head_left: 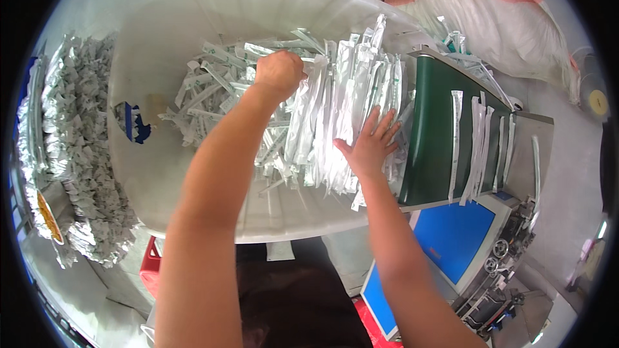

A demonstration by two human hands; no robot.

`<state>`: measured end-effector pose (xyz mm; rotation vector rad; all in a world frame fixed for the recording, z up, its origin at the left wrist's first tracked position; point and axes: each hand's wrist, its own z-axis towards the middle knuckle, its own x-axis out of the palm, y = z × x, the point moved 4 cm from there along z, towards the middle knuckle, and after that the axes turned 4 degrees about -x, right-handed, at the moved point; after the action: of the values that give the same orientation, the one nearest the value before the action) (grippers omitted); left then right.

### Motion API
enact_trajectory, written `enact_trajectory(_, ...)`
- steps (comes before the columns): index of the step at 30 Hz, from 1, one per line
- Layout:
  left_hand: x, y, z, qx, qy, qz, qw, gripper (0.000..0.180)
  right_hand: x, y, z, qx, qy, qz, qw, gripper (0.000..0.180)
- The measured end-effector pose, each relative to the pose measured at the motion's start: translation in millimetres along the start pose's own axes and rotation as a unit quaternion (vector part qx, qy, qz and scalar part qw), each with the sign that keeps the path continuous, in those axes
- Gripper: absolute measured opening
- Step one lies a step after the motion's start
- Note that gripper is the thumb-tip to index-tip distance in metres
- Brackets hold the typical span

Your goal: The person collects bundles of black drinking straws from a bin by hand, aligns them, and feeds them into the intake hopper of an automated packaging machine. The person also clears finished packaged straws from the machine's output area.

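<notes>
Long, thin white paper-and-plastic packets (329,116) lie side by side in a thick row in the right part of a big white tub. My right hand (371,145) rests on this row near the conveyor, its fingers spread and its palm down. At the row's far left edge is my left hand (278,72), its fingers curled in against the packets. What those fingers pinch is hidden behind the hand. More packets of the same kind (206,90) lie jumbled to the left of and under my left hand.
The tub (161,200) has a ragged hole in its left wall. At right, a green conveyor belt (432,129) carries several spaced packets down toward the tub. Stacked packets (80,135) stand at far left. A white sack (477,19) lies back right, a blue-panelled machine (454,238) front right.
</notes>
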<state>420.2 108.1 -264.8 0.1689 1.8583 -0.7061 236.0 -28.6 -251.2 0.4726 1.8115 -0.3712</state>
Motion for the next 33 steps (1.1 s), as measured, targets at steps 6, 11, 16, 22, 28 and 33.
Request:
enact_trajectory(6, -32.9, 49.3, -24.6, -0.043, -0.005, 0.042, 0.998, 0.015, 7.8, -6.6, 1.0, -0.004, 0.035, 0.004, 0.999, 0.108)
enact_trajectory(11, -0.1, 42.9, -32.9, 0.02, -0.083, 0.016, 0.996, 0.018, 5.1, 3.0, 3.1, 0.013, 0.03, 0.008, 0.999, 0.108)
enact_trajectory(16, 48.5, 22.2, -11.7, -0.042, 0.054, -0.026, 0.997, 0.02, 7.8, 2.3, 0.7, 0.011, 0.031, 0.009, 0.999, 0.109)
enact_trajectory(22, 61.1, 43.9, -7.2, -0.194, 0.158, -0.458, 0.853, 0.02, 5.3, 0.1, 0.5, -0.024, -0.019, 0.028, 0.999, 0.104)
enact_trajectory(28, -55.5, 20.0, -16.1, -0.127, 0.134, -0.375, 0.909, 0.017, -6.6, -28.2, -0.8, -0.04, -0.081, 0.1, 0.991, 0.093)
enact_trajectory(33, -130.6, 147.6, -67.4, -0.168, 0.047, -0.348, 0.921, 0.024, 17.4, -15.8, -5.9, -0.079, -0.172, 0.097, 0.977, 0.08)
